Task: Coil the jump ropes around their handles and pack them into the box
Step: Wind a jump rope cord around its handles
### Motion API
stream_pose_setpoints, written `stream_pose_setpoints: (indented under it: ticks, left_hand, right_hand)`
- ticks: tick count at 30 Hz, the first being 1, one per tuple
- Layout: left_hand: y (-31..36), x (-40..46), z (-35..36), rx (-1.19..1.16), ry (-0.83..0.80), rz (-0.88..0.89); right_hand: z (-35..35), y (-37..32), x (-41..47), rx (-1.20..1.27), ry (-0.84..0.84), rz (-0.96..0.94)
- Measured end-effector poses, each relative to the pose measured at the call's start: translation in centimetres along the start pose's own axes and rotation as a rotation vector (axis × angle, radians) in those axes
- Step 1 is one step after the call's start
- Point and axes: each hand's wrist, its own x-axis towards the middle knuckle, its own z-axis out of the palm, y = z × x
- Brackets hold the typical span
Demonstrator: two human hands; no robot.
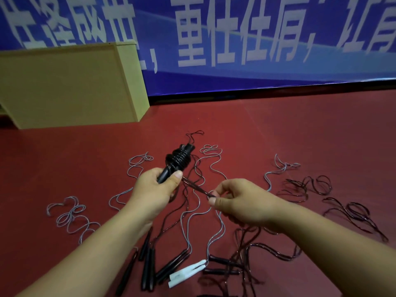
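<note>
Left hand (157, 187): we grip the black handles (171, 168) low down, fingers wrapped round them, thumb on top; their long axis runs up and away to the right, with a thick coil (179, 160) already wound round the upper half

Right hand (237, 202): we pinch the free tail of the rope (197, 187) between thumb and fingertip, the other fingers curled; the tail runs taut, up and left to the handles, so the right hand lies just right of and nearer to us than the coil, and is the one placed to carry the next turn, we judge

Floor (300, 136), around the hands: loose ropes (72, 217), grey and dark, unwound; black handles and a white pair (188, 272) at the near edge

Box (64, 86): far left corner, well apart from the hands
</note>
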Motion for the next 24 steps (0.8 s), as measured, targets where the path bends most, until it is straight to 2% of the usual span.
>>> stream_pose_setpoints:
  ticks: [4,8,11,14,19,24]
  left_hand:
    - [-0.7,0.2,-0.6,0.283,0.026,0.032]
    - [-0.9,-0.2,-0.5,0.359,-0.065,0.013]
    - [-1.2,-0.3,-0.3,0.419,-0.194,-0.031]
    - [-1.4,-0.7,-0.1,0.452,-0.390,-0.051]
    - [-0.5,-1.6,0.2,0.432,-0.606,0.035]
    - [0.6,-2.6,0.4,0.514,-0.742,0.127]
  right_hand:
    - [-0.4,-0.1,-0.2,-0.118,0.020,-0.027]
    - [-0.3,-0.3,-0.4,-0.205,-0.024,-0.085]
    - [-0.1,-0.2,-0.6,-0.262,-0.023,-0.149]
    - [-0.2,-0.4,-0.7,-0.297,0.053,-0.195]
    - [-0.9,-0.1,-0.3,-0.329,0.256,-0.208]
    - [-0.9,0.4,0.0,-0.433,0.308,-0.238]
